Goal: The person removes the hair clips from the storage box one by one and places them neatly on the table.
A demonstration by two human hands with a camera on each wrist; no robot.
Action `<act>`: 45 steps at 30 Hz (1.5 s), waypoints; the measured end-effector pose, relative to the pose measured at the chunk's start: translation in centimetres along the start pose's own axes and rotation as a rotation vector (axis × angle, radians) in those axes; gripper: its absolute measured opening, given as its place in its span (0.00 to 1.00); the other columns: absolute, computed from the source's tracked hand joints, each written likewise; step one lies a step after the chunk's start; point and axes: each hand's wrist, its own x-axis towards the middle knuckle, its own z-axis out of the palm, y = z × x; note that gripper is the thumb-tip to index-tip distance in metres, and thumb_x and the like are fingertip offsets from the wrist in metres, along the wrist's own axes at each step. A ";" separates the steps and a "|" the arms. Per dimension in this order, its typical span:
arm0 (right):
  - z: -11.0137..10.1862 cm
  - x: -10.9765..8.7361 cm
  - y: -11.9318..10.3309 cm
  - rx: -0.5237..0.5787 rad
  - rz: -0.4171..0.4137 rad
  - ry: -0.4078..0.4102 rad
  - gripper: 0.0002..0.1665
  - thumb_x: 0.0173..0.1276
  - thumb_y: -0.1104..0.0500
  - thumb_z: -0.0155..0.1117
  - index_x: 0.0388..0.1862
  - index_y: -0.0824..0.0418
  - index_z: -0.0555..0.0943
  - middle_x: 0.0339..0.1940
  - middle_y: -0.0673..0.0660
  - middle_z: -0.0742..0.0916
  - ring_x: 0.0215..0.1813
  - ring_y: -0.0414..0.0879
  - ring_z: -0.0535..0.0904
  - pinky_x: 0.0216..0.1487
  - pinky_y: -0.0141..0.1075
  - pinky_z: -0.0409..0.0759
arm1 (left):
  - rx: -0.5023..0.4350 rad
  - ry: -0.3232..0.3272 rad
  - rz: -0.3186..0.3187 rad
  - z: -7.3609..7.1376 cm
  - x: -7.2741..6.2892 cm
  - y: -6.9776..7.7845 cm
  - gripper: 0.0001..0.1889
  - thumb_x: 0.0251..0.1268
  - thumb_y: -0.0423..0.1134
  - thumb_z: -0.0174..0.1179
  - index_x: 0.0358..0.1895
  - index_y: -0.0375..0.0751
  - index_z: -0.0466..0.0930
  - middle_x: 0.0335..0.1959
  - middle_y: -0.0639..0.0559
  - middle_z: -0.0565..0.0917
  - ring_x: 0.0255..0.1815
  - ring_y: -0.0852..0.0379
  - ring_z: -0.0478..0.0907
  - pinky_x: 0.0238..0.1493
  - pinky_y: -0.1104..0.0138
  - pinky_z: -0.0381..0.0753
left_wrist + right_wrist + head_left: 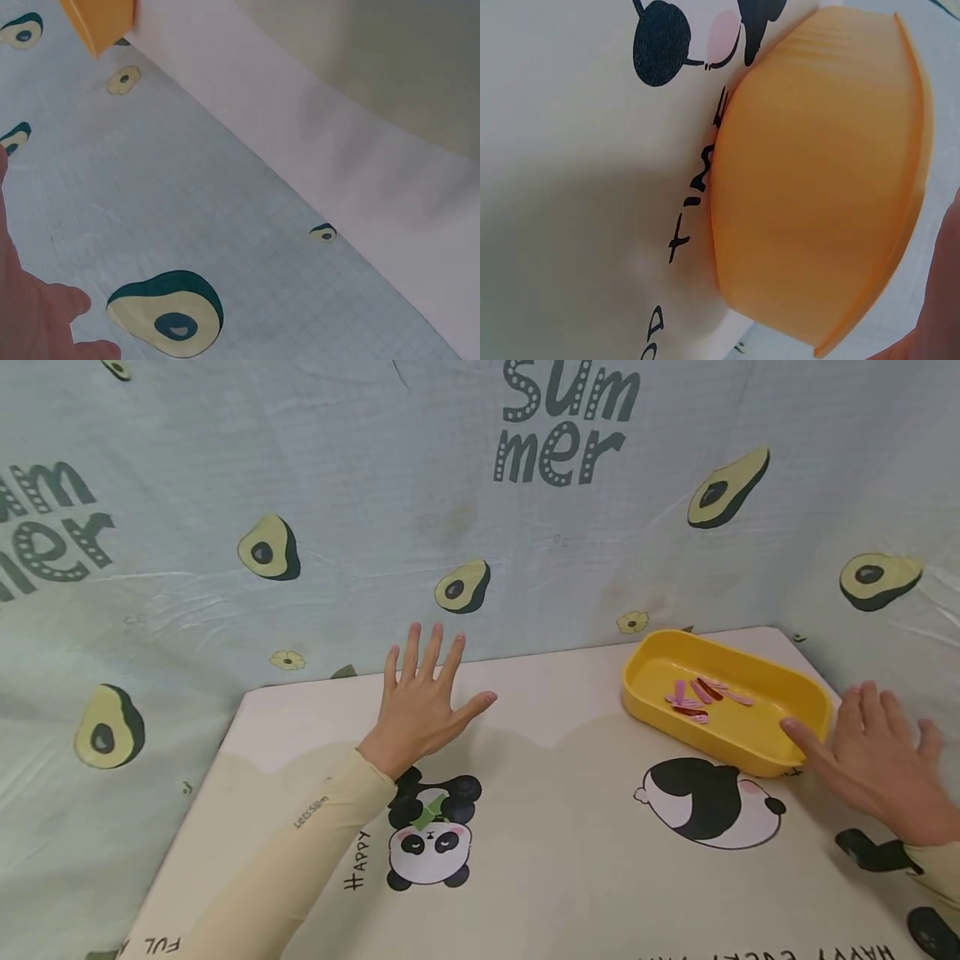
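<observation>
My left hand is held over the table with its fingers spread straight and nothing in it. In the left wrist view, part of that hand shows at the lower left. At the right, my right hand has its fingers extended, the thumb overlapping the near right rim of a yellow tray. Several small pink and dark red pieces lie in a loose cluster inside the tray. The right wrist view shows the tray's end wall close up, beside the edge of the right hand.
A pale cover with panda drawings lies over the table. Behind and beside the table hangs a light cloth printed with avocados and lettering. The tray stands near the table's back right corner.
</observation>
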 end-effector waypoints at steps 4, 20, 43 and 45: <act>0.0 0.4 0.0 -0.004 0.013 0.013 0.74 0.71 0.16 0.29 0.76 0.87 0.41 0.77 0.87 0.48 0.77 0.81 0.44 0.76 0.79 0.36 | -0.016 -0.002 0.019 0.5 1.0 1.0 0.49 0.70 0.77 0.42 0.86 0.56 0.40 0.88 0.47 0.38 0.89 0.44 0.23 0.85 0.39 0.30; 0.5 1.5 -0.2 0.071 0.016 0.009 0.71 0.74 0.20 0.29 0.72 0.91 0.48 0.68 0.90 0.58 0.71 0.81 0.51 0.66 0.81 0.43 | -0.041 -0.042 0.069 2.7 4.4 5.8 0.49 0.72 0.77 0.38 0.86 0.56 0.39 0.89 0.47 0.38 0.89 0.44 0.25 0.86 0.41 0.32; 0.5 2.0 0.2 0.075 0.062 -0.093 0.32 0.66 0.53 0.46 0.48 0.85 0.60 0.42 0.82 0.65 0.47 0.79 0.56 0.47 0.70 0.54 | -0.101 -0.114 0.139 5.9 8.3 11.9 0.49 0.73 0.76 0.37 0.86 0.51 0.39 0.88 0.46 0.40 0.89 0.44 0.28 0.87 0.42 0.38; 0.5 2.2 0.1 0.076 0.058 -0.102 0.31 0.65 0.54 0.45 0.49 0.85 0.60 0.43 0.82 0.64 0.48 0.80 0.55 0.48 0.70 0.53 | -0.106 -0.120 0.141 6.2 8.6 12.6 0.49 0.73 0.76 0.37 0.86 0.50 0.39 0.88 0.46 0.41 0.89 0.44 0.29 0.87 0.42 0.39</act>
